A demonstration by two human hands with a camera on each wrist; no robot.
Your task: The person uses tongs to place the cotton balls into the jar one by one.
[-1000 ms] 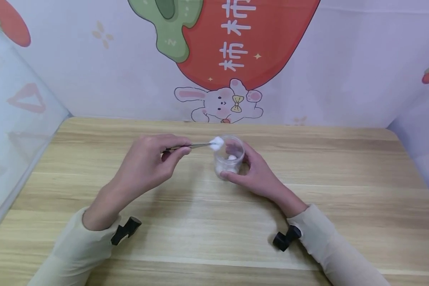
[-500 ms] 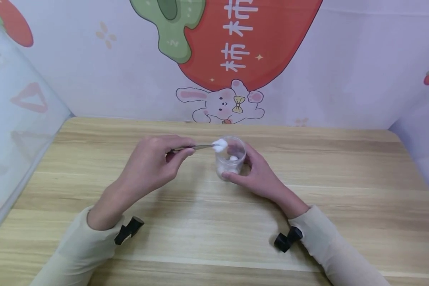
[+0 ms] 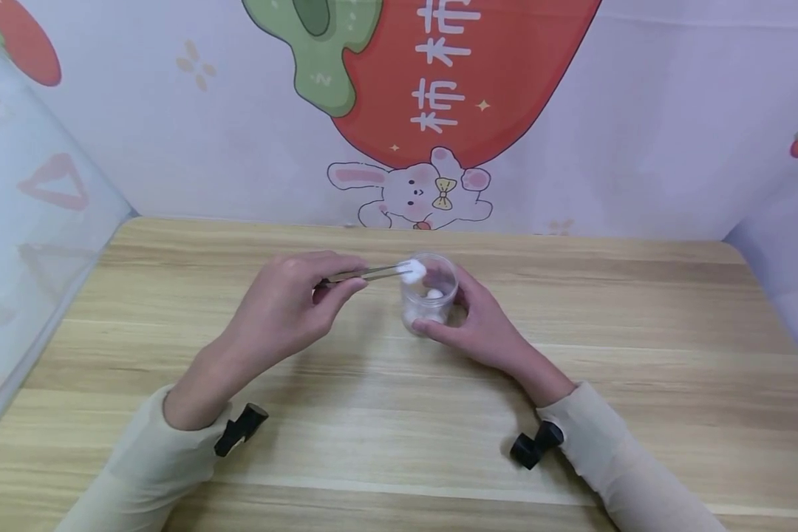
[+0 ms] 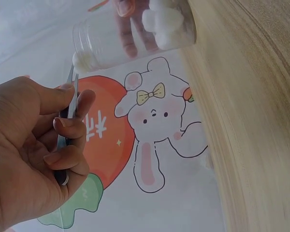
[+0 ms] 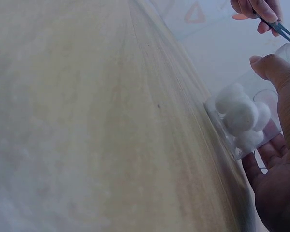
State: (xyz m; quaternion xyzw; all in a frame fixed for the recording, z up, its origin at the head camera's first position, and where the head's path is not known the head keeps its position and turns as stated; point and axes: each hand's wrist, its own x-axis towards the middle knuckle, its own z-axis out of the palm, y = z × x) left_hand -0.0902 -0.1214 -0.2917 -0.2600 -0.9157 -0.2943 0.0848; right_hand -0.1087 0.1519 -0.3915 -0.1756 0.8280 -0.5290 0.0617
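My left hand [image 3: 273, 307] pinches metal tweezers [image 3: 379, 273] between thumb and fingers. A white cotton ball [image 3: 412, 272] is at the tweezers' tips, over the left side of the mouth of a clear jar [image 3: 408, 301]. In the left wrist view, this cotton ball [image 4: 81, 63] sits at the jar's threaded rim, and the dark handle end of the tweezers [image 4: 62, 176] lies under the curled fingers. My right hand [image 3: 482, 321] grips the upright jar from the right, thumb at the front. Several cotton balls [image 5: 241, 113] lie in the bottom of the jar.
The jar stands on a wood-grain table [image 3: 372, 428]. Behind the table hangs a printed cloth [image 3: 239, 133] with a rabbit and a red fruit, and more cloth [image 3: 33, 244] closes off the sides. Each sleeve carries a small black wrist camera [image 3: 241, 428].
My left hand has shifted slightly right, bringing the cotton ball further over the jar's mouth. The tweezers' prongs now stand visibly apart. The right hand keeps its grip on the jar.
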